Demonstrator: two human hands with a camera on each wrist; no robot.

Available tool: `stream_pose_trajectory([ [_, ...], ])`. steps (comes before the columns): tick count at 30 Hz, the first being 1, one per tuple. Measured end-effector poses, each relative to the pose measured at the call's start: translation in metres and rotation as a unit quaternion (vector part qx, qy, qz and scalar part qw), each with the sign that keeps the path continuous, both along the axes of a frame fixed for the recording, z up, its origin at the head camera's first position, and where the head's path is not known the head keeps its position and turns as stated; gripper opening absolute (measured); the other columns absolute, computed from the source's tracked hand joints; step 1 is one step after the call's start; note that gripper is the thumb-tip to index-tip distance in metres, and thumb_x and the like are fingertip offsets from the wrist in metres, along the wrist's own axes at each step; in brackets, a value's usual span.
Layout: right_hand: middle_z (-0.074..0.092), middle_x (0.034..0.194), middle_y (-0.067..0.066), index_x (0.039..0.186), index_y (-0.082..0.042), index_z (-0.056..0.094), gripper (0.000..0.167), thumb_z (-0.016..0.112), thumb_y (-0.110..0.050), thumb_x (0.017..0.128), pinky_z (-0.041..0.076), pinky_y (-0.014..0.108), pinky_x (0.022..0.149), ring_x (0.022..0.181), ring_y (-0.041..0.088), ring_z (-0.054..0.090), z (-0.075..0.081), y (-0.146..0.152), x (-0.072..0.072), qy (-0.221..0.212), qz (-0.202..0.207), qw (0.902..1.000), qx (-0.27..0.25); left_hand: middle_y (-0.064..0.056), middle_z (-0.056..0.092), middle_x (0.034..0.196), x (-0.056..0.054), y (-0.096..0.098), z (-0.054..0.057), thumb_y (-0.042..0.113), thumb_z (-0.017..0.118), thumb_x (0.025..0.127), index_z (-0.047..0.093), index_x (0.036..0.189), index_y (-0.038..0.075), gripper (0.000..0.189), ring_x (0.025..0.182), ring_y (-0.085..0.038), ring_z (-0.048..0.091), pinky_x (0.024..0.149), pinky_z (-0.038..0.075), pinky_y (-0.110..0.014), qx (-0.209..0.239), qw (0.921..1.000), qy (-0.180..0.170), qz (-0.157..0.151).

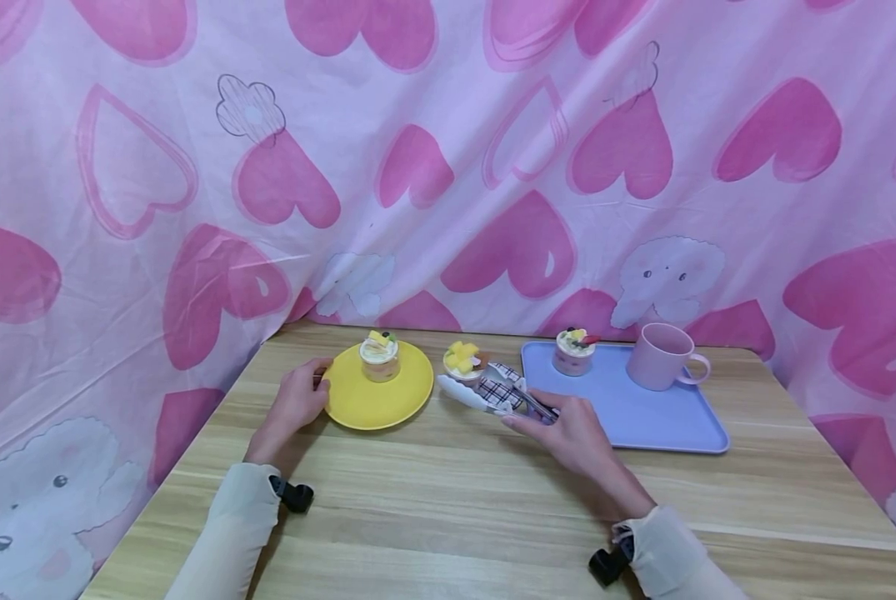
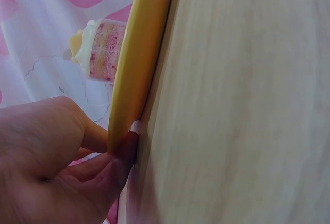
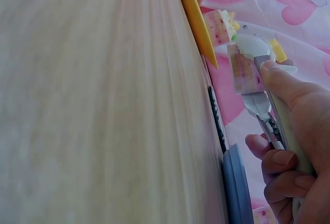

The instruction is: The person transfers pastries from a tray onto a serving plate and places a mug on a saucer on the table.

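My left hand [image 1: 297, 402] pinches the left rim of a yellow plate [image 1: 372, 412], thumb above and fingers under the edge. A small clear cup of layered cake [image 1: 380, 364], topped with cream and fruit, stands upright on that plate. Metal tongs [image 1: 541, 407] with pale tips are gripped in my right hand [image 1: 575, 433], thumb along one arm. Between the tips is a second cake cup [image 3: 246, 72] with yellow fruit cubes on top, raised off the table just right of the plate. The tongs partly hide this cup.
A black-and-white checked cloth [image 1: 496, 393] lies under the tongs. On the blue tray [image 1: 635, 425] at the right stand a third cake cup [image 1: 573, 354] and a pink mug [image 1: 659, 358]. A heart-patterned curtain [image 1: 448, 167] hangs behind the wooden table [image 1: 432, 508].
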State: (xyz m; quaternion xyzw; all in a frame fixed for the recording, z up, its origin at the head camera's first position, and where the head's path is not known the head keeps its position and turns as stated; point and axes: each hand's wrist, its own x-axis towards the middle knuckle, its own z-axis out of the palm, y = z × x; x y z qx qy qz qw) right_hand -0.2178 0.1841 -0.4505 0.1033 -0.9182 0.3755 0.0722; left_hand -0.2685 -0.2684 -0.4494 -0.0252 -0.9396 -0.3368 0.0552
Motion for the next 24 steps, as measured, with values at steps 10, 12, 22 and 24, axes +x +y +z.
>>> stream_pose_trajectory([
  [10,0.081,0.122,0.016,0.140,-0.013,0.074,0.085,0.084,-0.072,0.080,0.041,0.023,0.055,0.090,0.017,0.063,0.000,-0.006,0.001,-0.008,0.006,0.9999,-0.007,-0.033,0.063,0.146,0.000,-0.002,-0.001,0.002,0.053,0.106,0.053,0.152,-0.009,0.048,0.134,-0.046,0.063,0.114,0.054,-0.058,0.006,1.0000,-0.001,-0.002],
  [12,0.082,0.118,0.016,0.140,-0.013,0.074,0.084,0.084,-0.072,0.080,0.038,0.023,0.054,0.085,0.016,0.061,0.001,-0.007,0.001,-0.008,0.006,0.9999,-0.007,-0.033,0.063,0.146,-0.001,-0.003,-0.001,0.002,0.053,0.106,0.053,0.152,-0.009,0.048,0.135,-0.046,0.063,0.114,0.054,-0.058,0.007,1.0000,-0.002,-0.002],
  [22,0.083,0.115,0.012,0.141,-0.011,0.073,0.087,0.085,-0.071,0.080,0.033,0.023,0.050,0.072,0.013,0.055,0.006,-0.016,-0.001,-0.015,0.011,0.9997,-0.014,-0.033,0.063,0.145,0.001,-0.002,0.000,0.003,0.053,0.106,0.052,0.153,-0.009,0.049,0.133,-0.045,0.064,0.112,0.056,-0.058,0.014,0.9999,-0.010,0.001],
  [24,0.082,0.116,0.011,0.141,-0.012,0.073,0.087,0.084,-0.073,0.080,0.035,0.023,0.051,0.074,0.014,0.055,0.007,-0.018,-0.002,-0.017,0.010,0.9997,-0.011,-0.033,0.063,0.146,0.000,-0.002,0.000,0.002,0.053,0.106,0.052,0.153,-0.009,0.049,0.133,-0.045,0.064,0.112,0.056,-0.057,0.016,0.9998,-0.011,0.001],
])
